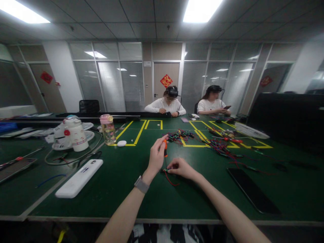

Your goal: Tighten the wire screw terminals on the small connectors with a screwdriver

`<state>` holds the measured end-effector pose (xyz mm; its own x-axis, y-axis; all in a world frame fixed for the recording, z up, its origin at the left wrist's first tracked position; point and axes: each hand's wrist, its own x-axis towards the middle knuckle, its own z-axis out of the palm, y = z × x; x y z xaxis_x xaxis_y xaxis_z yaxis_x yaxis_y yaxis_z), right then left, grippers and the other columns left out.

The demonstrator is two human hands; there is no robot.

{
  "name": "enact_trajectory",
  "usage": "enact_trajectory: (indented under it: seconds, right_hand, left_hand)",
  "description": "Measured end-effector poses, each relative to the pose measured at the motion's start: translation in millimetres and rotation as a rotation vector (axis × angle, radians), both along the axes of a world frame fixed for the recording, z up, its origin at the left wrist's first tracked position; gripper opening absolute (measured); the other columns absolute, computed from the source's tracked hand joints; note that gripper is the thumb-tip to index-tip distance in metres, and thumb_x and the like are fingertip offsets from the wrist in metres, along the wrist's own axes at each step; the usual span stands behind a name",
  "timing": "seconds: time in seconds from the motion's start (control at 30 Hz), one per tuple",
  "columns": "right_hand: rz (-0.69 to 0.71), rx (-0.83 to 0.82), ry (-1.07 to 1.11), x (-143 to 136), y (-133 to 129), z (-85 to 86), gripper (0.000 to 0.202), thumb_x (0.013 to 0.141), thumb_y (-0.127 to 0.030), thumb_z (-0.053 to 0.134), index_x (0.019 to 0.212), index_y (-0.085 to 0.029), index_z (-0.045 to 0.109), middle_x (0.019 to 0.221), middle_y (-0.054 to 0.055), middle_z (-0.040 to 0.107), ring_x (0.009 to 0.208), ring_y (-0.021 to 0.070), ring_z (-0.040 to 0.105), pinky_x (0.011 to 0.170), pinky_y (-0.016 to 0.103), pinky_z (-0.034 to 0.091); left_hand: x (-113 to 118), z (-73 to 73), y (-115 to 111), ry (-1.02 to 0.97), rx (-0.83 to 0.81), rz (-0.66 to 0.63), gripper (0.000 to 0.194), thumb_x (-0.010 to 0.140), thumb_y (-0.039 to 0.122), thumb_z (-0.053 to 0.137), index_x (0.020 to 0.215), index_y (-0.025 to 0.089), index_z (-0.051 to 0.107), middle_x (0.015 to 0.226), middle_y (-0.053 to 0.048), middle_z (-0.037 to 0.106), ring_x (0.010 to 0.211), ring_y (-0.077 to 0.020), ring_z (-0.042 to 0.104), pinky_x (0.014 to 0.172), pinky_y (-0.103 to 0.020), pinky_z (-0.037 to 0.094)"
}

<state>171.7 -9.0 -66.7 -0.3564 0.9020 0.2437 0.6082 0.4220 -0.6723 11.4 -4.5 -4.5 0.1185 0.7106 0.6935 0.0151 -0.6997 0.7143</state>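
Observation:
My left hand (157,155), with a watch on its wrist, is closed round the orange and black handle of a screwdriver (165,148). The screwdriver stands upright, its shaft pointing down at a small green circuit board (165,170) on the green table. Just to the right, my right hand (179,167) pinches the board's right side with bent fingers. A red wire (172,182) curls from the board toward the front. The exact contact between screwdriver tip and board is too small to tell.
Beyond my hands lies a heap of wired boards (181,135), with another wire bundle (220,146) to the right. A black phone (253,190) is at right; a white power bank (79,179), bottles (78,135) and cables are at left. Two people sit across the table (121,202).

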Motion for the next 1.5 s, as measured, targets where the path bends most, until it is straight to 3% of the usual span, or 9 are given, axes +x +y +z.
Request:
enact_trajectory:
  seconds: [0.1, 0.3, 0.47, 0.6, 0.83, 1.0, 1.07, 1.27, 1.5]
  right_hand:
    - [-0.005, 0.003, 0.001, -0.2, 0.0, -0.3, 0.015, 0.07, -0.024, 0.073, 0.082, -0.016, 0.077, 0.065, 0.002, 0.063, 0.058, 0.0121, 0.05, 0.053, 0.022, 0.036]
    - [-0.008, -0.006, 0.009, -0.1, 0.9, -1.6, 0.014, 0.069, -0.022, 0.073, 0.081, -0.015, 0.077, 0.063, 0.001, 0.062, 0.056, 0.0116, 0.05, 0.052, 0.021, 0.036]
    - [-0.002, -0.013, 0.026, -0.3, 0.4, -1.5, 0.015, 0.069, -0.023, 0.072, 0.081, -0.015, 0.077, 0.066, 0.002, 0.065, 0.057, 0.0121, 0.052, 0.053, 0.022, 0.038]
    - [-0.003, -0.012, 0.025, 0.0, 0.4, -1.5, 0.015, 0.069, -0.022, 0.072, 0.082, -0.015, 0.077, 0.066, 0.002, 0.065, 0.057, 0.0123, 0.052, 0.053, 0.022, 0.038]
    - [0.0, 0.003, 0.018, 0.5, 1.3, -1.7, 0.015, 0.069, -0.022, 0.073, 0.082, -0.015, 0.077, 0.065, 0.002, 0.063, 0.058, 0.0122, 0.05, 0.054, 0.022, 0.036]
    - [0.009, -0.013, 0.015, 0.1, 1.8, -2.8, 0.015, 0.07, -0.022, 0.071, 0.082, -0.015, 0.077, 0.065, 0.002, 0.064, 0.057, 0.0122, 0.051, 0.054, 0.022, 0.037]
    - [0.006, -0.016, 0.017, 0.1, 1.8, -2.9, 0.016, 0.07, -0.023, 0.072, 0.082, -0.014, 0.077, 0.065, 0.002, 0.064, 0.057, 0.0124, 0.052, 0.053, 0.022, 0.037]
    - [0.015, -0.02, 0.029, 0.0, 1.6, -2.1, 0.015, 0.07, -0.023, 0.072, 0.082, -0.014, 0.077, 0.065, 0.002, 0.064, 0.057, 0.0121, 0.051, 0.053, 0.022, 0.037]
    - [0.007, -0.016, 0.011, 1.2, 1.8, -1.9, 0.017, 0.07, -0.024, 0.073, 0.083, -0.015, 0.077, 0.067, 0.002, 0.064, 0.059, 0.0122, 0.051, 0.054, 0.022, 0.037]
  left_hand:
    - [0.4, -0.1, -0.2, -0.004, -0.019, -0.018, 0.032, 0.093, 0.027, 0.045, 0.122, 0.021, 0.058, 0.108, -0.007, 0.065, 0.091, -0.0161, 0.063, 0.082, -0.029, 0.049]
    - [-1.1, 2.0, -2.7, 0.056, 0.076, 0.149, 0.019, 0.084, 0.028, 0.061, 0.1, 0.022, 0.068, 0.088, -0.003, 0.059, 0.081, -0.0142, 0.058, 0.073, -0.025, 0.047]
    - [-0.6, 0.5, -1.4, 0.046, 0.032, 0.044, 0.032, 0.095, 0.028, 0.041, 0.119, 0.023, 0.061, 0.108, -0.007, 0.062, 0.095, -0.016, 0.06, 0.084, -0.028, 0.047]
    - [0.2, -1.0, 0.6, 0.008, 0.002, 0.006, 0.034, 0.094, 0.027, 0.044, 0.124, 0.022, 0.057, 0.112, -0.008, 0.064, 0.097, -0.017, 0.062, 0.085, -0.029, 0.048]
    - [-2.0, 1.3, -1.3, 0.06, 0.091, 0.189, 0.02, 0.085, 0.03, 0.06, 0.102, 0.022, 0.068, 0.091, -0.003, 0.059, 0.082, -0.0145, 0.058, 0.073, -0.025, 0.048]
    - [-1.5, 0.4, -0.5, 0.038, 0.052, 0.075, 0.032, 0.095, 0.028, 0.041, 0.119, 0.024, 0.061, 0.109, -0.006, 0.061, 0.097, -0.0162, 0.06, 0.085, -0.028, 0.047]
    - [-1.1, -0.4, 0.4, 0.027, 0.044, 0.043, 0.033, 0.095, 0.027, 0.042, 0.123, 0.023, 0.058, 0.109, -0.007, 0.063, 0.097, -0.0167, 0.061, 0.085, -0.029, 0.047]
    - [-2.2, 0.3, -1.2, 0.069, 0.102, 0.206, 0.021, 0.085, 0.031, 0.061, 0.103, 0.023, 0.068, 0.089, -0.003, 0.057, 0.08, -0.0145, 0.057, 0.073, -0.025, 0.047]
    - [-1.6, 1.9, -4.2, 0.092, 0.106, 0.109, 0.033, 0.096, 0.026, 0.039, 0.123, 0.023, 0.058, 0.111, -0.007, 0.061, 0.101, -0.0168, 0.059, 0.088, -0.03, 0.046]
